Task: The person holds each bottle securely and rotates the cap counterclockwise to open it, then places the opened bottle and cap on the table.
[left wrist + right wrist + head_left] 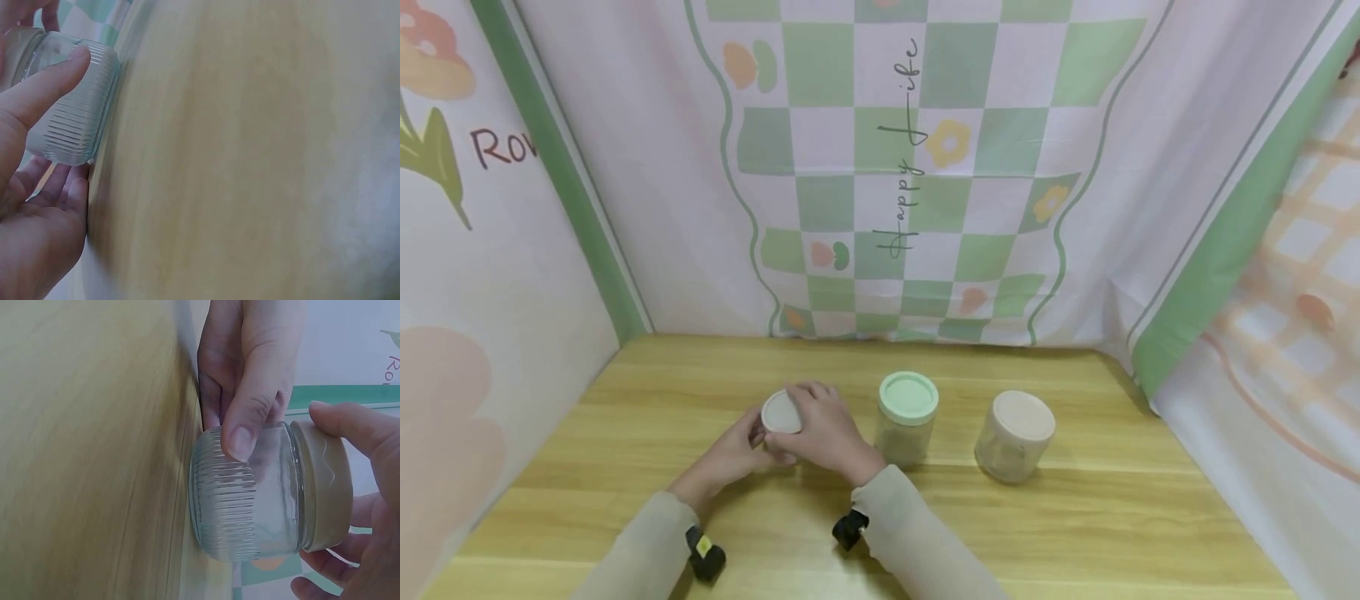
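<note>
A ribbed clear glass jar [272, 500] with a beige lid [780, 413] stands on the table, left of centre in the head view. My left hand [730, 458] holds the glass body low down, the thumb lying along the ribbed side in the left wrist view. From above, my right hand [831, 433] grips the lid by its rim, thumb on one side and fingers on the other. In the right wrist view the lid sits on the jar's mouth. No contents show through the glass.
Right of my hands stands a taller jar with a mint green lid [908, 398]. Farther right is a squat jar with a pale pink lid [1023, 416]. The wooden table [1112, 517] ends at a checked cloth backdrop [887, 200], with cloth panels at both sides.
</note>
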Action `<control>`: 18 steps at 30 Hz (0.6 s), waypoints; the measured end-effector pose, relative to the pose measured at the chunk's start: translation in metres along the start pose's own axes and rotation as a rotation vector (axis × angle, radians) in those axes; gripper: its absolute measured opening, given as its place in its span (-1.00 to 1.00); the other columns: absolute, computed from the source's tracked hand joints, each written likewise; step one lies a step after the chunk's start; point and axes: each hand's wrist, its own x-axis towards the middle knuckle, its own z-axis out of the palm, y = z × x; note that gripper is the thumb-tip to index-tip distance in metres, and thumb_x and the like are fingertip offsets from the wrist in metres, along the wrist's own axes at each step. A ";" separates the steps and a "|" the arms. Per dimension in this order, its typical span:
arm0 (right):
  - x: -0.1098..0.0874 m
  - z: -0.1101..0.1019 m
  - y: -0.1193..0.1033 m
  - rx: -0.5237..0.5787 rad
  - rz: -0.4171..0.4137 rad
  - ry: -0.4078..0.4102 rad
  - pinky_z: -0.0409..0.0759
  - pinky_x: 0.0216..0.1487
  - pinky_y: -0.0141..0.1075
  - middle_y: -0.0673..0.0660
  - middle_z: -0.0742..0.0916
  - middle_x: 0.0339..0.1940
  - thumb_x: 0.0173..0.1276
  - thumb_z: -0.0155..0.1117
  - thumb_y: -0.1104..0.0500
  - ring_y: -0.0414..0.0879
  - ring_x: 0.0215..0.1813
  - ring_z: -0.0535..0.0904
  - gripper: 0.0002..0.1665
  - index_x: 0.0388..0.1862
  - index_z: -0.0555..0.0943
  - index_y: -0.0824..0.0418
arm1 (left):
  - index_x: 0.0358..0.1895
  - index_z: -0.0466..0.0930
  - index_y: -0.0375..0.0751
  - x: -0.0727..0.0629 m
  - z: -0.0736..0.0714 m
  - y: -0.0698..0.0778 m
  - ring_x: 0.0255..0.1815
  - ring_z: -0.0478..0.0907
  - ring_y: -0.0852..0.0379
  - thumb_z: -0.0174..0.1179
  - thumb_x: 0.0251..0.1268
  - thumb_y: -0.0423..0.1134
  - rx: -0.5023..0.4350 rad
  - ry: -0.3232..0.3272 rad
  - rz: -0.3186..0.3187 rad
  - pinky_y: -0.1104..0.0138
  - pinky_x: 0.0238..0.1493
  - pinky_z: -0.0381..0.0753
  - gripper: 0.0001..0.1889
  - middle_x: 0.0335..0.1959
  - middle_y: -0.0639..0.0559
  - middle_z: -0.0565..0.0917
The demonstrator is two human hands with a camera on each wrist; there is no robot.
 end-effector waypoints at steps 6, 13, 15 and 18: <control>0.000 0.000 0.001 0.001 -0.002 -0.004 0.53 0.11 -0.09 0.18 0.50 0.38 0.31 0.35 -0.26 0.09 0.28 0.39 -0.08 0.48 0.38 0.23 | 0.52 0.15 -0.10 0.000 0.000 -0.002 0.54 0.08 -0.26 0.60 -0.02 -0.07 -0.009 0.009 -0.012 -0.27 0.45 0.01 0.03 0.52 -0.12 0.25; 0.000 -0.001 0.001 0.007 -0.007 0.007 0.54 0.12 -0.09 0.18 0.51 0.37 0.34 0.33 -0.26 0.10 0.31 0.37 -0.10 0.47 0.38 0.24 | 0.56 0.07 -0.13 0.002 0.000 -0.003 0.54 0.08 -0.26 0.59 -0.01 -0.10 -0.014 -0.007 0.012 -0.25 0.46 0.03 0.09 0.54 -0.15 0.21; 0.000 -0.001 0.002 0.013 -0.010 0.015 0.55 0.10 -0.10 0.18 0.51 0.36 0.34 0.32 -0.27 0.10 0.32 0.37 -0.10 0.47 0.39 0.24 | 0.57 0.06 -0.11 0.002 0.001 -0.003 0.54 0.06 -0.26 0.60 -0.02 -0.10 -0.017 -0.008 0.010 -0.24 0.46 0.01 0.10 0.55 -0.15 0.19; 0.000 -0.001 0.003 0.022 -0.014 0.030 0.57 0.06 -0.13 0.18 0.51 0.36 0.32 0.32 -0.29 0.10 0.31 0.38 -0.09 0.46 0.40 0.24 | 0.57 0.06 -0.11 0.001 0.000 -0.002 0.54 0.05 -0.29 0.59 -0.01 -0.09 -0.010 -0.007 0.010 -0.24 0.46 0.02 0.10 0.55 -0.18 0.19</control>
